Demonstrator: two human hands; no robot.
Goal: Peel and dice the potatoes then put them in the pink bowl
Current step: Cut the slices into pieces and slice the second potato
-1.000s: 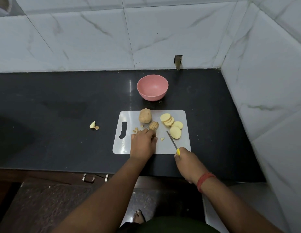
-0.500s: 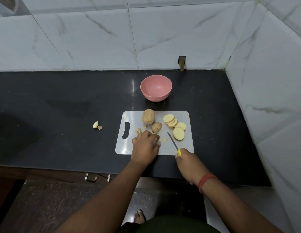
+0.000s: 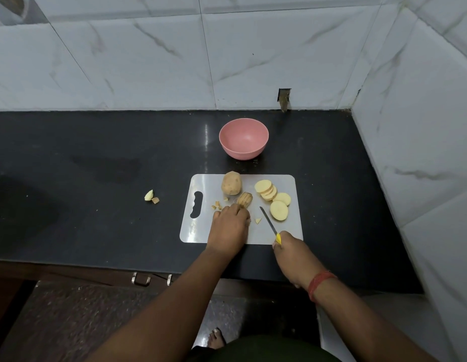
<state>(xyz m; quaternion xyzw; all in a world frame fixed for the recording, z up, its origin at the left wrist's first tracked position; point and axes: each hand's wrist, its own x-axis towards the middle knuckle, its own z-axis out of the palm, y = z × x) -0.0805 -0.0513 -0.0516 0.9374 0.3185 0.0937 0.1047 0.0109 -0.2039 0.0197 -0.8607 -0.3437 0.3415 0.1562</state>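
Yellow potato slices [image 3: 273, 198] are lying on the white board [image 3: 201, 231], near a whole unpeeled potato [image 3: 231, 183]. The pink bowl [image 3: 243, 138] is sitting behind the board on the black bench [image 3: 96, 165]. The left hand [image 3: 230, 227] is curling over small bits; I cannot tell what its fingers are holding. The right hand [image 3: 292, 253] is gripping the knife [image 3: 269, 222]. Wet slices are probably slippery, so holding their edges looks safest.

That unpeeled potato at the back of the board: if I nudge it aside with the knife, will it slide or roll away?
The unpeeled potato looks rounded and oval, so it would probably roll or wobble rather than slide. It seems solid and fairly heavy for its size, so a light nudge may barely shift it. The cutting board looks smooth, and the pink bowl sits just behind, so push gently.
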